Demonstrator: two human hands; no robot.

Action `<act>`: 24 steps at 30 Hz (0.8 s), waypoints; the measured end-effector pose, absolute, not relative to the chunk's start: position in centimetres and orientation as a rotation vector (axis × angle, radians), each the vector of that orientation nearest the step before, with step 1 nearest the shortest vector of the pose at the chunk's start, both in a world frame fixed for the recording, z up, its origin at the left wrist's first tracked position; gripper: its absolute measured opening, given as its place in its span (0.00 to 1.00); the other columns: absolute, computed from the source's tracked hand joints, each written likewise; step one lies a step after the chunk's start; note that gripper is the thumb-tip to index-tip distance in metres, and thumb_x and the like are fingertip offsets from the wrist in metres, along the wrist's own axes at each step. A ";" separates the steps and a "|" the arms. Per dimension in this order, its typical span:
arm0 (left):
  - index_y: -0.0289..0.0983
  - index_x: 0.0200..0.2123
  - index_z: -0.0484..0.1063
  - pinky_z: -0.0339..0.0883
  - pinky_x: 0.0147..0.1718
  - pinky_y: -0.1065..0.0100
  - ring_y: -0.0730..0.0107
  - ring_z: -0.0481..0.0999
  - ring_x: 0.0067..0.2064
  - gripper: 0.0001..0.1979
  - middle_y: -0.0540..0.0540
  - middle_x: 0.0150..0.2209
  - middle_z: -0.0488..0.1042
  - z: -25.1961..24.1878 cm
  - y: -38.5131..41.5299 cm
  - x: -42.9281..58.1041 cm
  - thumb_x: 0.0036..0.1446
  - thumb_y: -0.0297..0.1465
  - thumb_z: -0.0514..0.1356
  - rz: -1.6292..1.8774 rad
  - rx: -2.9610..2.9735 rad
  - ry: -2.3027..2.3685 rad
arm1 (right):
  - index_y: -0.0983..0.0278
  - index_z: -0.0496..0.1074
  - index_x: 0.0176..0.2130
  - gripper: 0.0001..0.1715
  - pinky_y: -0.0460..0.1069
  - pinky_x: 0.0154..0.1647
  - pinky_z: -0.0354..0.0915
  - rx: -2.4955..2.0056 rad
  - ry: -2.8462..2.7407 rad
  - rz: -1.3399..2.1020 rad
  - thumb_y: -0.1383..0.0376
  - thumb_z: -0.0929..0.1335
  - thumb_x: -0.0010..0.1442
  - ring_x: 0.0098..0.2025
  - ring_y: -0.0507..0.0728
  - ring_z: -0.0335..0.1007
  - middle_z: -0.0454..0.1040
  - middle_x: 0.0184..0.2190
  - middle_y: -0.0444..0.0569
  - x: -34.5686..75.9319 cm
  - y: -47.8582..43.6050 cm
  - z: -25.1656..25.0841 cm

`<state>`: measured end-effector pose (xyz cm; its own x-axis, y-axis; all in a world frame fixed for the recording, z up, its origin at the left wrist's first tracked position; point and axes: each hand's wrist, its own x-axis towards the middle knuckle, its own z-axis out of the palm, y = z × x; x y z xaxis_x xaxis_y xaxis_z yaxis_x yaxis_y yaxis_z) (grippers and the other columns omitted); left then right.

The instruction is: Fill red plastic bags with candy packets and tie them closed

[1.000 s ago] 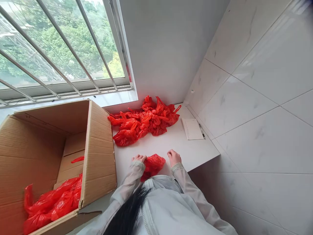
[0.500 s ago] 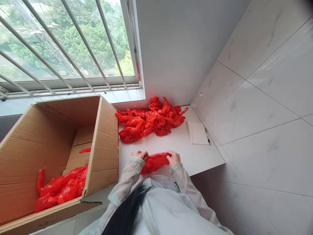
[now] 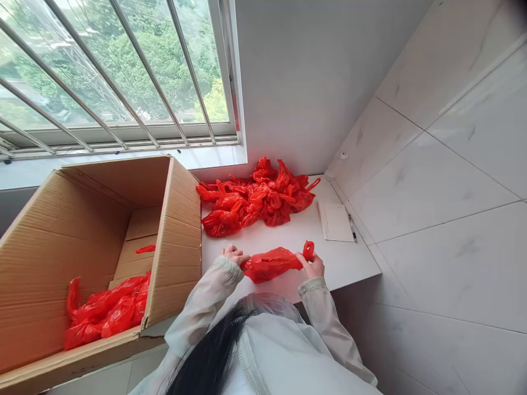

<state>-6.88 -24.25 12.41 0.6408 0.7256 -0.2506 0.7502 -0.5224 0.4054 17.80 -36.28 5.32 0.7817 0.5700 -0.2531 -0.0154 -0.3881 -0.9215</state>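
A red plastic bag [image 3: 272, 263] is stretched sideways between my two hands just above the white table [image 3: 341, 262]. My left hand [image 3: 234, 255] is closed on its left end. My right hand [image 3: 312, 265] pinches the right end, where a handle loop sticks up. Both wrists are in pale sleeves. Behind the bag, a heap of knotted red bags [image 3: 257, 197] lies against the wall under the window.
An open cardboard box [image 3: 173, 241] stands at the left with several red bags [image 3: 107, 310] at its bottom. A notepad [image 3: 335, 222] and a pen [image 3: 352, 227] lie at the table's right, beside the tiled wall. A barred window is above.
The bag was bunched near my chest; my right hand took hold of it and drew it out to the right, so it now lies stretched between both hands. The view shifted slightly left.
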 end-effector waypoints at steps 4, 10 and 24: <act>0.45 0.35 0.80 0.56 0.44 0.59 0.56 0.63 0.48 0.13 0.44 0.37 0.75 12.7 -25.3 -6.8 0.56 0.26 0.55 -0.122 2.454 1.114 | 0.62 0.69 0.36 0.19 0.54 0.41 0.65 -1.977 -0.333 0.394 0.55 0.69 0.45 0.36 0.59 0.69 0.75 0.36 0.51 18.8 -36.9 7.7; 0.46 0.36 0.80 0.59 0.45 0.58 0.52 0.62 0.50 0.12 0.43 0.42 0.75 12.0 -25.8 -6.8 0.54 0.27 0.59 -0.277 2.519 1.144 | 0.62 0.72 0.39 0.10 0.53 0.50 0.64 -1.777 -1.102 0.236 0.61 0.64 0.60 0.42 0.57 0.71 0.76 0.37 0.50 17.7 -35.5 13.9; 0.44 0.30 0.77 0.60 0.50 0.48 0.42 0.61 0.60 0.09 0.50 0.50 0.79 15.8 -29.3 -11.0 0.48 0.24 0.60 0.203 2.819 1.140 | 0.61 0.66 0.61 0.48 0.78 0.62 0.18 -2.489 -2.099 0.817 0.47 0.73 0.45 0.72 0.78 0.20 0.74 0.50 0.61 17.2 -34.7 12.8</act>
<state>-10.96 -29.25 15.76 0.7118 0.6968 0.0881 0.6844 -0.7163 0.1361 17.17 -34.67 12.77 0.1100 0.8648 -0.4899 0.9685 -0.2040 -0.1428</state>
